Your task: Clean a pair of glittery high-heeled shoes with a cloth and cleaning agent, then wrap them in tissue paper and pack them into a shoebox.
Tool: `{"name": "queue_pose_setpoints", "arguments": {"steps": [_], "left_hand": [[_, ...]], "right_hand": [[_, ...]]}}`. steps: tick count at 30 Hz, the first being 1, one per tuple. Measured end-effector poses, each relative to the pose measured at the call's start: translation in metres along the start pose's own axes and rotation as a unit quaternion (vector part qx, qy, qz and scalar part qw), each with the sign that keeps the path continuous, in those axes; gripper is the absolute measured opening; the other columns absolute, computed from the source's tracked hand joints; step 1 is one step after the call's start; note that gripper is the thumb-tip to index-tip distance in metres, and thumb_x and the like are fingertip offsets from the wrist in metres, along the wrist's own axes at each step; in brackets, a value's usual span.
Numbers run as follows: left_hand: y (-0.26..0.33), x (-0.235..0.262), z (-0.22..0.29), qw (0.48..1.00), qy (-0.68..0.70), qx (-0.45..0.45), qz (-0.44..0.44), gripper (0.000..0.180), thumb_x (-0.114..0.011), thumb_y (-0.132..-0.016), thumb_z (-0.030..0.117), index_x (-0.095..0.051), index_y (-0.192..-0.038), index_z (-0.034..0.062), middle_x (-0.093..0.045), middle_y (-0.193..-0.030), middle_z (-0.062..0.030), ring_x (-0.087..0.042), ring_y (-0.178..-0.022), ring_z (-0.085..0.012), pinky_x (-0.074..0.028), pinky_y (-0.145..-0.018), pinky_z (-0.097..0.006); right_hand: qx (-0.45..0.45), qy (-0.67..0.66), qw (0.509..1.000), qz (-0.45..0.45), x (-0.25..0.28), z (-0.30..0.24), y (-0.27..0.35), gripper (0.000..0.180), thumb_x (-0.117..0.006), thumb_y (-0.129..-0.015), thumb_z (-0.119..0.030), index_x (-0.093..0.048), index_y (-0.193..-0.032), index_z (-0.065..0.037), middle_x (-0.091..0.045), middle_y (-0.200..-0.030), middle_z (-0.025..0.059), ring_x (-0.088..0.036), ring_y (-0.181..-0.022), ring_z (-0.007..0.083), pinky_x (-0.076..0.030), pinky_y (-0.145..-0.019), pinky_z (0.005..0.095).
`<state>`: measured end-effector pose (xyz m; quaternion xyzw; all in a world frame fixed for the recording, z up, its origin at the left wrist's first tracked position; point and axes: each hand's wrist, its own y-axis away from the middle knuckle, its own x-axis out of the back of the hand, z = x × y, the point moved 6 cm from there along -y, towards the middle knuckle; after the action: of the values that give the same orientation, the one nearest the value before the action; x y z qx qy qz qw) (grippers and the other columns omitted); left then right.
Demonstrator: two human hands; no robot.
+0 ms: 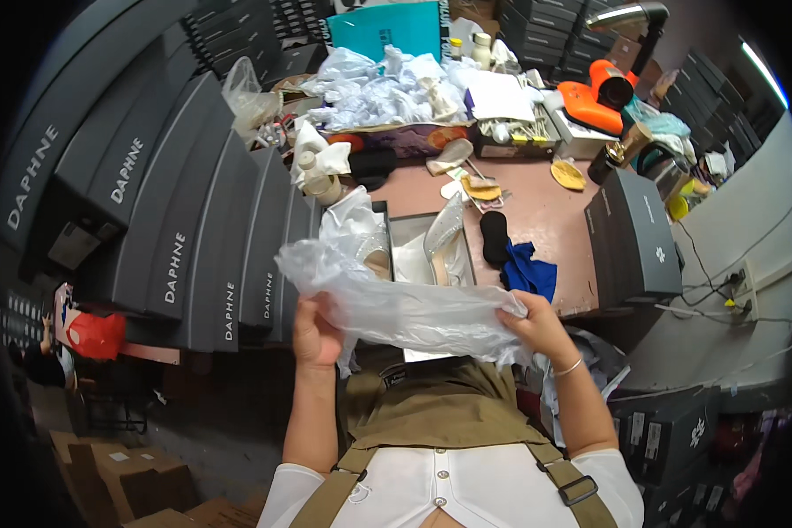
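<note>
A translucent white plastic bag (405, 312) is stretched sideways in front of my body. My left hand (315, 334) is closed on its left end, with some of the film puffing up above the fingers. At the other end, my right hand (537, 324) pinches the bag's edge. Just beyond the bag, an open shoe box (411, 220) lies on the pinkish table. A sparkly pointed shoe (444, 231) rests in it on white paper. A second sparkly shoe (376, 255) sits to its left, partly covered by the bag.
Dark grey shoe boxes (189, 211) are stacked high on the left, and another grey box (629, 233) stands at the right. A black brush-like pad (494, 238) and a blue cloth (530, 268) lie beside the open box. Crumpled white wrapping (387, 88) and an orange device (594, 101) are farther back.
</note>
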<state>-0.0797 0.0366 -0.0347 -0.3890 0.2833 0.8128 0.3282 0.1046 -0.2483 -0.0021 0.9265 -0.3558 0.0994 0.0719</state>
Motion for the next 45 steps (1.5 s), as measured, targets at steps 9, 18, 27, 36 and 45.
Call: {"name": "queue_pose_setpoints", "arguments": {"steps": [9, 18, 27, 36, 45], "left_hand": [[0.055, 0.037, 0.019, 0.973, -0.221, 0.070, -0.004, 0.027, -0.064, -0.083, 0.003, -0.055, -0.109, 0.0010, -0.062, -0.106, -0.0096, -0.062, -0.097, -0.0190, -0.050, -0.090, -0.036], [0.077, 0.082, -0.003, 0.950, -0.300, 0.080, 0.047, 0.036, -0.060, -0.078, -0.008, -0.052, -0.110, 0.0045, -0.059, -0.101, -0.0055, -0.059, -0.091, -0.0141, -0.048, -0.084, -0.028], [0.068, 0.063, 0.005, 0.865, -0.495, 0.050, 0.065, 0.024, -0.064, -0.084, 0.002, -0.063, -0.108, -0.0004, -0.065, -0.089, -0.0016, -0.059, -0.078, -0.0087, -0.048, -0.073, -0.022], [0.063, 0.077, 0.003, 0.930, -0.360, 0.060, 0.054, 0.043, -0.063, -0.083, -0.004, -0.052, -0.124, -0.0018, -0.063, -0.098, -0.0043, -0.060, -0.086, -0.0097, -0.049, -0.077, -0.024], [0.056, 0.061, 0.008, 0.949, -0.300, 0.075, 0.055, 0.028, -0.046, -0.090, -0.002, -0.059, -0.114, -0.0013, -0.065, -0.098, -0.0090, -0.063, -0.087, -0.0136, -0.051, -0.078, -0.026]], "right_hand": [[-0.014, 0.234, 0.963, -0.133, 0.021, 0.022, -0.005, 0.026, -0.075, -0.077, -0.020, -0.062, -0.087, 0.001, -0.062, -0.071, 0.0133, -0.056, -0.064, 0.0195, -0.046, -0.064, 0.0323], [-0.154, 0.014, 0.985, 0.073, 0.056, 0.097, -0.014, 0.013, -0.056, -0.075, -0.001, -0.062, -0.087, 0.000, -0.060, -0.071, 0.0038, -0.056, -0.066, 0.0125, -0.045, -0.061, 0.0282], [-0.081, 0.129, 0.988, 0.005, 0.049, 0.073, -0.009, 0.017, -0.060, -0.074, -0.004, -0.058, -0.090, 0.001, -0.061, -0.080, 0.0060, -0.056, -0.074, 0.0137, -0.046, -0.069, 0.0273], [-0.036, 0.114, 0.992, 0.049, 0.051, 0.042, 0.001, 0.039, -0.051, -0.082, 0.002, -0.054, -0.120, -0.005, -0.059, -0.080, 0.0072, -0.054, -0.073, 0.0120, -0.046, -0.069, 0.0266], [0.098, 0.223, 0.962, 0.125, 0.060, 0.020, 0.012, 0.030, -0.053, -0.075, 0.007, -0.055, -0.104, -0.002, -0.060, -0.095, 0.0105, -0.061, -0.078, 0.0190, -0.048, -0.072, 0.0292]]}}
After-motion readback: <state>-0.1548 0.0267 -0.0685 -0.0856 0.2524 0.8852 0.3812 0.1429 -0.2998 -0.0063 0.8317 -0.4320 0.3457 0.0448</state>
